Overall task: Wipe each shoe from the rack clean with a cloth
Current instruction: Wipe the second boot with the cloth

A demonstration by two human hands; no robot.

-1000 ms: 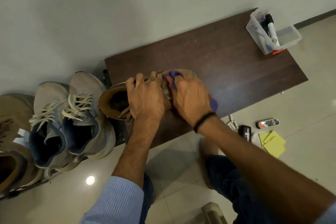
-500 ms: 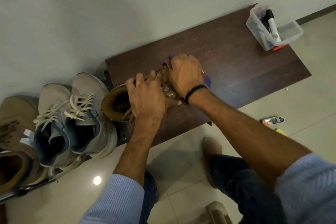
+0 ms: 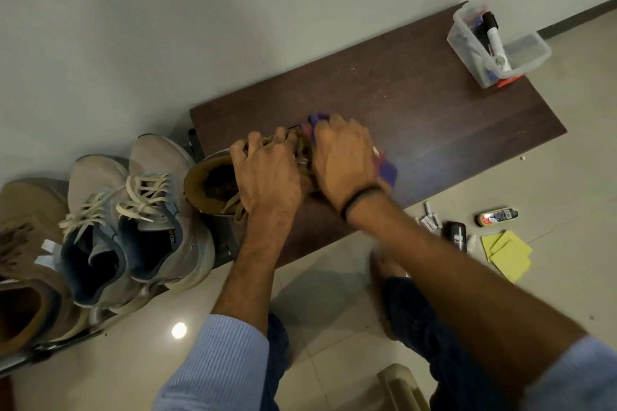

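– Counting footwear: how many?
– Brown shoe [image 3: 213,183], one, lying at the left end of the bench [image 3: 434,117]. Grey sneakers [image 3: 150,203], two, side by side on the rack [image 3: 33,354] just left of it. Tan shoe [image 3: 26,210], one, cut off by the left edge.
– Cloths?
– Cloth [image 3: 387,170], one, purple, over the brown shoe's toe end.
– Fingers?
– Left hand [image 3: 267,173]: fingers [image 3: 257,140] curled over the laced upper, gripping it. Right hand [image 3: 344,160]: fingers [image 3: 334,123] bent over the cloth, clutching it against the shoe.
– Sundries?
– Clear box [image 3: 527,53], one, at the bench's far right corner. Yellow sheets [image 3: 507,253], a few overlapping, on the floor.
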